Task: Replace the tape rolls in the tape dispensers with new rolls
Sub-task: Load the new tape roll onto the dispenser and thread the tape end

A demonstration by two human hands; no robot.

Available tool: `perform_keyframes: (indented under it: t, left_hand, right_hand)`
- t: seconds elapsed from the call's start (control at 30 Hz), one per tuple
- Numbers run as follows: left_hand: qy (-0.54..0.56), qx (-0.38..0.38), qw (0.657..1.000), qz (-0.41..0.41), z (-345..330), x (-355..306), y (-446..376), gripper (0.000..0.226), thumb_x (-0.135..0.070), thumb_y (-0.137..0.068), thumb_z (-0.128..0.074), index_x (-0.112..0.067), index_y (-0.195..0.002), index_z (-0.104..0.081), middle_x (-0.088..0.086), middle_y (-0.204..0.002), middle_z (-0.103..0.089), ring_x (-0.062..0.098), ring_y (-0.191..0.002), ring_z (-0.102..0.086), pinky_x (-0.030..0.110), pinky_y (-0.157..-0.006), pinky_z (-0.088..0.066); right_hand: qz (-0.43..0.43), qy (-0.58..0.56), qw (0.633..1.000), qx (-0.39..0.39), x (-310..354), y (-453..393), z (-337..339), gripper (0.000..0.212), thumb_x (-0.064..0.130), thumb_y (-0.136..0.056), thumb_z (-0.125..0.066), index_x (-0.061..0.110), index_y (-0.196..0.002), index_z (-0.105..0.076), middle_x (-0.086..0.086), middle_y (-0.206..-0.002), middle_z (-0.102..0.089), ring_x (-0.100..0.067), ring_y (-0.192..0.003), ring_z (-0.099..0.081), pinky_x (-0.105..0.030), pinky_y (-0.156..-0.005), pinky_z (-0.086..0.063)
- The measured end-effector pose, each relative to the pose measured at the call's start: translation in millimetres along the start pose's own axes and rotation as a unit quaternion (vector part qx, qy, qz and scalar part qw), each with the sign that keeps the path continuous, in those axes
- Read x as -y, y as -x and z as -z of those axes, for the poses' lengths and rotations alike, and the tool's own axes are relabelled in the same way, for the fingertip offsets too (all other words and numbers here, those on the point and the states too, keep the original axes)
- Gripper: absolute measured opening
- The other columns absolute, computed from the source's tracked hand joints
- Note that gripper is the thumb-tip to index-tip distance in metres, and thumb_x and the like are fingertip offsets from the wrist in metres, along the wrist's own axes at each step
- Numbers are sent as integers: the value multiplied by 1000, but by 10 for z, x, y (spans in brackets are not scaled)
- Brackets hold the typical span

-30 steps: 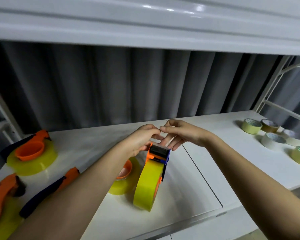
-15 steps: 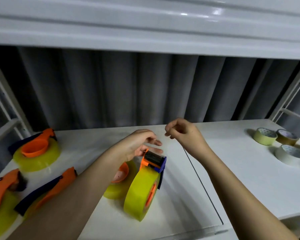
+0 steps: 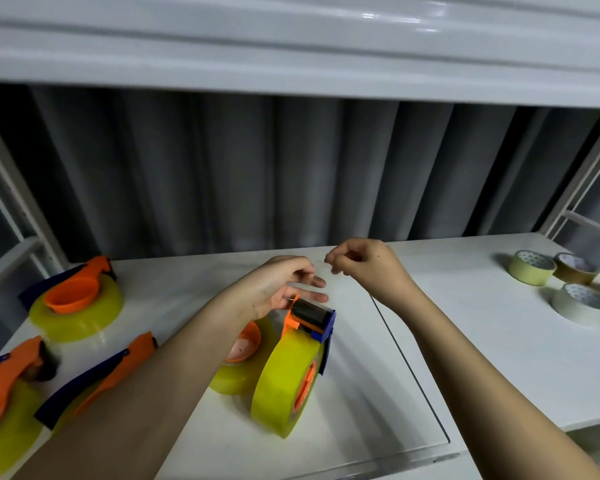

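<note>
No readable text, label, brand or number shows anywhere.

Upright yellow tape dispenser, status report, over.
Left hand open above upright yellow-roll orange dispenser. Right hand pinched, tape end unclear. Nothing blocking.

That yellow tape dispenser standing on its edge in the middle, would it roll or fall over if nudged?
Probably. The yellow tape dispenser stands upright on its round roll's narrow edge, so a sideways nudge would likely tip it. The left hand near its top seems to steady it. Pushed along its rim, it might roll.
</note>
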State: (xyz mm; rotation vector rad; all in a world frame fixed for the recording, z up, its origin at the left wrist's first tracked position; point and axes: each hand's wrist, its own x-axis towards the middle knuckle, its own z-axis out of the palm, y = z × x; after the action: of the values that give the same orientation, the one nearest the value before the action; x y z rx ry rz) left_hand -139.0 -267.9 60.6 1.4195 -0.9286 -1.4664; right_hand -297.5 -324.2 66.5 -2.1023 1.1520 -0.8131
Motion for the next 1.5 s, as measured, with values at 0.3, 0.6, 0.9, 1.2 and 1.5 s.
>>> perform_keyframes:
  t: [0.3,0.6,0.9,1.2,1.5]
  left_hand:
    - [-15,-1,1000,-15,15,31,-38,14,-18,-92,-48,-10,-96,-58,5,-90,-71,23,-79,-72,32,-67,-55]
    - [-11,22,1000,-10,29,41,-58,28,-24,-90,-49,-8,-111,-58,7,-92,-68,24,-87,-69,34,-78,-52]
    - [-20,15,1000,-13,23,-4,-53,20,-31,-92,-52,-14,-102,-57,9,-102,-69,26,-88,-70,37,-84,-51]
    - [-48,-2,998,-38,-23,-22,-43,10,-22,-97,-51,-13,-99,-50,11,-103,-69,31,-93,-70,46,-93,-49]
    - [-82,-18,995,-51,-37,-31,-18,8,-25,-99,-47,-17,-99,-45,11,-103,-68,27,-91,-70,29,-68,-52]
  right_hand:
    - [-73,-76,992,73,112,4,49,21,29,-89,-64,10,-94,-71,2,-77,-69,-5,-67,-57,-16,-59,-44]
    - [-109,-123,980,113,119,31,45,17,27,-94,-58,13,-94,-68,6,-77,-70,-5,-70,-59,-20,-66,-45]
    - [-121,-139,978,97,147,53,11,21,23,-98,-52,7,-99,-66,4,-79,-69,-6,-68,-58,-22,-65,-42]
    - [-93,-103,988,69,99,30,-60,25,21,-99,-50,1,-98,-67,9,-70,-68,5,-54,-58,-10,-52,-41]
    - [-58,-115,990,52,116,32,-106,27,14,-100,-47,16,-77,-61,1,-72,-66,-4,-58,-58,-3,-48,-38]
